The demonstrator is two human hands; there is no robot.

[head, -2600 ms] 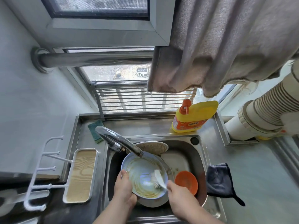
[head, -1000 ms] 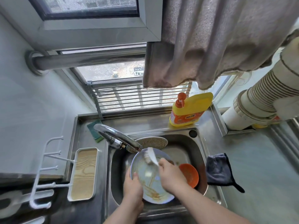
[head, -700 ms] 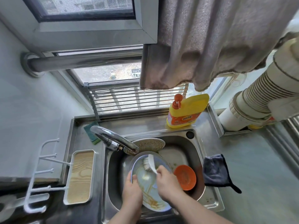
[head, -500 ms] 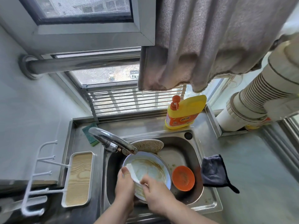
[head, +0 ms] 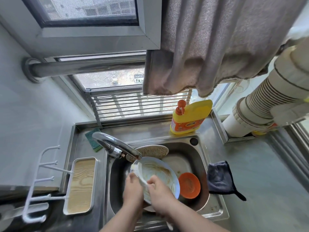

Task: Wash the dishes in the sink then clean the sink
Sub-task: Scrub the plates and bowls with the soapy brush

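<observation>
Plate (head: pixel 158 173), pale blue with brown sauce streaks, sits tilted over the steel sink (head: pixel 203 158) under the faucet (head: pixel 117 144). Left hand (head: pixel 133 190) grips its near-left rim; right hand (head: pixel 160 191) is curled round a white brush (head: pixel 138 171), bristles at the upper-left rim. Orange bowl (head: pixel 189 185) and speckled dish (head: pixel 152 150) wait unwashed in the basin. To scrub well: person should probably brace the rim firmly, sweep the brush across the streaked centre, rotate the plate, then rinse. A soapy rim could slip.
</observation>
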